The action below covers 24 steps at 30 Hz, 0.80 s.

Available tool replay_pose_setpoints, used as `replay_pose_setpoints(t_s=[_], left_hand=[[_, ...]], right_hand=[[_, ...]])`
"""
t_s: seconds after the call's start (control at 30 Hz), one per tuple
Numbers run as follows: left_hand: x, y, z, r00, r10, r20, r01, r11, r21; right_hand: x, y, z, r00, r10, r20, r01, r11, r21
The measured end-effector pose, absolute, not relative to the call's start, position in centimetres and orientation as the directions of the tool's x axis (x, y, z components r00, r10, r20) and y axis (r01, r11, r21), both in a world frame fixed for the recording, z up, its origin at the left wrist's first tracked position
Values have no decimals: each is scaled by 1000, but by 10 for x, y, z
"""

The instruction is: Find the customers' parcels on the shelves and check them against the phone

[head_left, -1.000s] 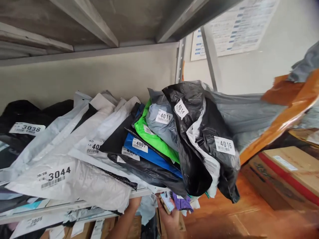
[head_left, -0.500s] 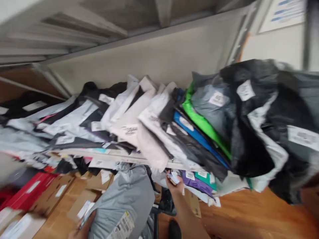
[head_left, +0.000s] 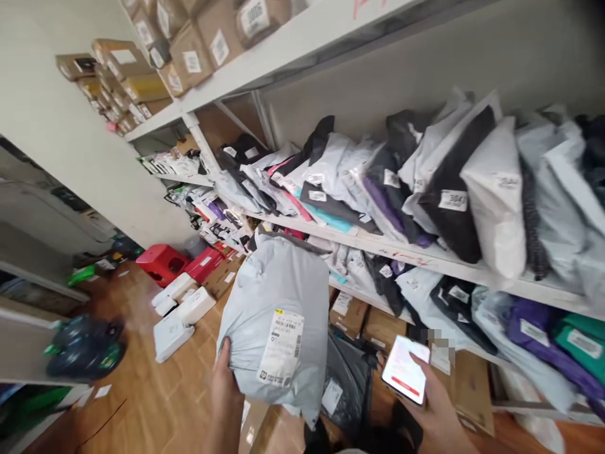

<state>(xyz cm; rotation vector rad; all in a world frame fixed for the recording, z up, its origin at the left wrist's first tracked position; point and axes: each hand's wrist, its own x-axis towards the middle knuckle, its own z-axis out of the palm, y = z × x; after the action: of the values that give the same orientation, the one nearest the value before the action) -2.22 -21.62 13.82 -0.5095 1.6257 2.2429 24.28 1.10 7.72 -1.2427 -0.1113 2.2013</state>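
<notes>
A large pale grey mailer bag point(head_left: 302, 277) stands raised in front of me, its shipping label point(head_left: 282, 347) facing me. My left hand point(head_left: 224, 378) grips its lower left side, the thumb on the front and the other fingers hidden behind. In my right hand point(head_left: 430, 384) is a smartphone point(head_left: 405, 369) with a lit white screen and a red bar near the bottom. The right thumb lies over the screen's edge. Below and behind the mailer, a dark grey bag point(head_left: 347, 384) with a white label sits low by the shelf.
Shelving point(head_left: 439, 268) packed with labelled bags runs along the right, with brown parcels point(head_left: 191, 60) on the upper shelf. White boxes point(head_left: 177, 321), a red stool point(head_left: 161, 263) and a large water bottle point(head_left: 85, 347) stand on the wooden floor at left. Cardboard boxes point(head_left: 475, 391) line the floor under the shelf.
My view has swung left along the shelves. The grey mailer is now higher and nearer the middle, its label upright. The phone has tilted so its lit screen faces me.
</notes>
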Motion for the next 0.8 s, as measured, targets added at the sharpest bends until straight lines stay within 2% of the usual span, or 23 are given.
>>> replay_pose_setpoints(t_s=[0.07,0.13,0.23,0.3,0.4,0.47,0.67,0.8], left_hand=[[-31,-231,138,-881,96,-463,-467,-324,822],[-35,-240,143,-861,117,-495,-501,-353,790],[-35,-247,156,-823,115,-556,-547,-422,723],[-34,-249,163,-834,116,-539,-528,-450,720],[-36,-254,168,-874,128,-469,-473,-443,761],[-38,-256,171,-875,136,-465,-473,-446,760],[-44,-263,185,-819,139,-556,-530,-553,643],[-44,-267,188,-878,133,-460,-444,-584,679]], right_hand=[[219,-9,108,-434,539,-722,-382,-836,-395],[198,-25,139,-499,478,-723,-260,-878,-401],[174,-44,177,-580,444,-683,-110,-873,-475],[164,-55,192,-597,438,-672,-51,-856,-514],[157,-65,200,-620,460,-635,-70,-839,-539],[157,-68,199,-683,484,-547,-127,-817,-563],[158,-81,204,-852,445,-274,-153,-713,-684],[152,-94,211,-879,427,-212,-150,-670,-727]])
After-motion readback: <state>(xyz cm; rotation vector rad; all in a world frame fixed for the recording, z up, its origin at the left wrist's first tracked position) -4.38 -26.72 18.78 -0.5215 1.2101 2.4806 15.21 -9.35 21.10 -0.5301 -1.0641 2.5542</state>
